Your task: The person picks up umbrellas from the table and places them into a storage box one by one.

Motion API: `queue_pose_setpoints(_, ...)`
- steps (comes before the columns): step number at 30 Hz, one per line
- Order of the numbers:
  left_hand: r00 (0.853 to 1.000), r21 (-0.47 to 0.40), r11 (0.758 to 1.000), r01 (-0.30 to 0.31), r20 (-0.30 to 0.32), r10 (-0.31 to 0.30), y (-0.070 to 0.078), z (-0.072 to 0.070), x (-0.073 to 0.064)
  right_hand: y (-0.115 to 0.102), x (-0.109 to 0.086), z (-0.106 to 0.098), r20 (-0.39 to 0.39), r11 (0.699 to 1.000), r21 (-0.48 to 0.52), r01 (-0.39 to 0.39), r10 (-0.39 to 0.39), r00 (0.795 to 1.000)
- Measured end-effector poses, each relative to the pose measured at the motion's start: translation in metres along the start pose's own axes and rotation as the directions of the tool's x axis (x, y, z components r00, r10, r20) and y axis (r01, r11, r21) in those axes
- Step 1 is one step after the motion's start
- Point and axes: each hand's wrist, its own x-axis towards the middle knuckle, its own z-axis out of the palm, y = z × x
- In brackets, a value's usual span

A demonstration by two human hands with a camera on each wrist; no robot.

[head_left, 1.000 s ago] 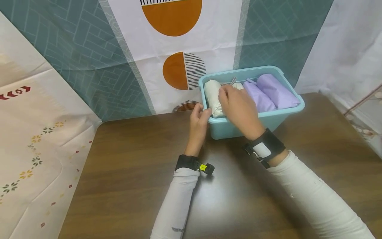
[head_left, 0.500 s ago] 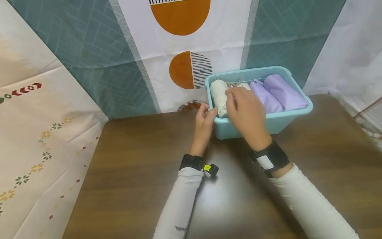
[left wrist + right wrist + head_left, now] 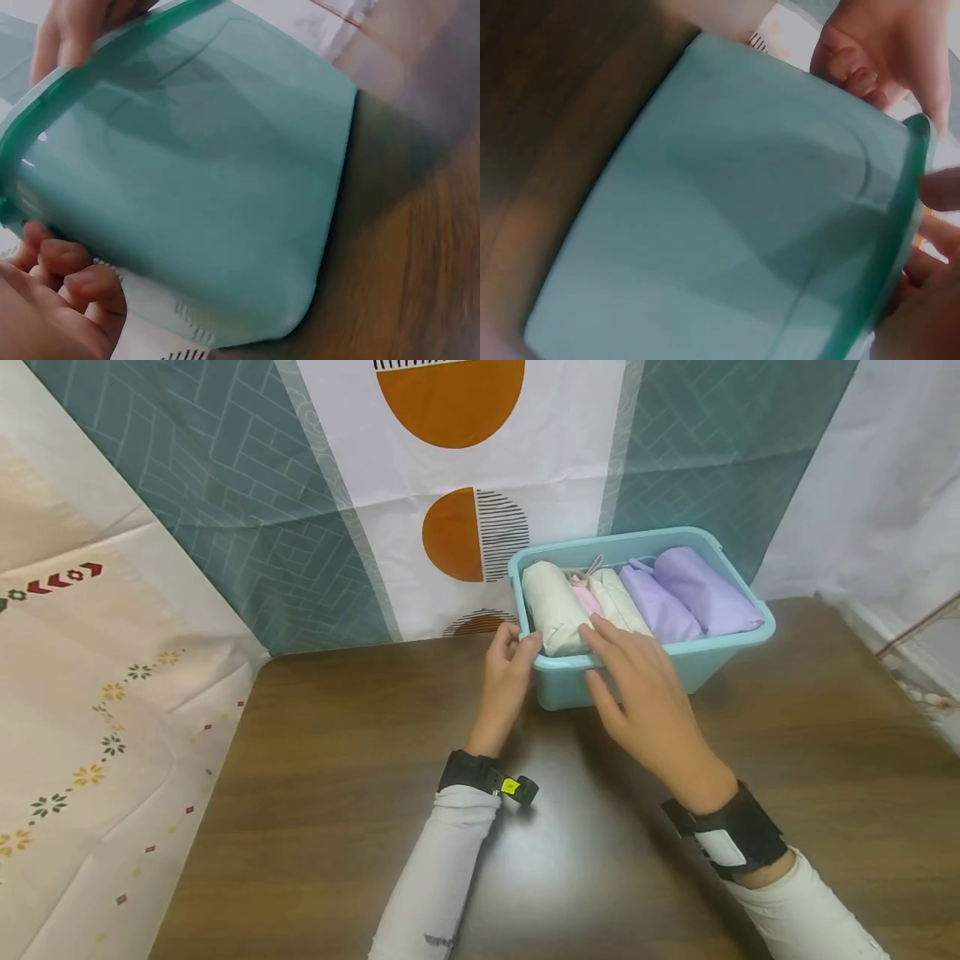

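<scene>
A light-blue plastic storage bin [image 3: 562, 690] stands at the back of the table. My left hand [image 3: 501, 695] grips its left front corner, thumb on the rim and fingers curled against the outside. Over the front rim, my right hand [image 3: 651, 714] has its fingers spread, the tips at the near end of a rolled cream cloth bundle [image 3: 553, 606]; whether they touch it, I cannot tell. Right of that roll lie a pink piece [image 3: 587, 600], a second cream bundle [image 3: 618, 602] and two purple bundles [image 3: 703, 592]. In the right wrist view, the bin wall [image 3: 727, 187] hides the contents.
The brown wooden table [image 3: 360, 777] extends in front of the bin and to both sides. Behind it hangs a patterned curtain [image 3: 315, 527]. A floral cloth [image 3: 112, 710] hangs along the left edge, with white fabric [image 3: 885, 510] at the right.
My right hand has come out from among the cream bundles, back towards the front rim, and its fingers have spread. The pink piece now shows. My left hand stays on the corner.
</scene>
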Motion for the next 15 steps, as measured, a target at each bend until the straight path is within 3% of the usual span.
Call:
queue_pose_setpoints(4,0.998,0.051,0.999,-0.006,0.060,0.003,0.003,-0.007,0.001,0.000,-0.012,-0.009,0.067,1.000,-0.012,0.019,-0.018,0.998)
queue_pose_setpoints(8,0.997,0.104,0.994,-0.018,0.079,0.010,0.004,-0.011,0.002,-0.004,-0.023,-0.014,0.110,1.000,-0.010,-0.005,0.006,0.994)
queue_pose_setpoints(15,0.997,0.204,0.977,-0.068,0.040,0.061,0.009,-0.009,0.003,-0.016,-0.035,-0.020,0.050,0.996,0.071,-0.057,0.054,0.997)
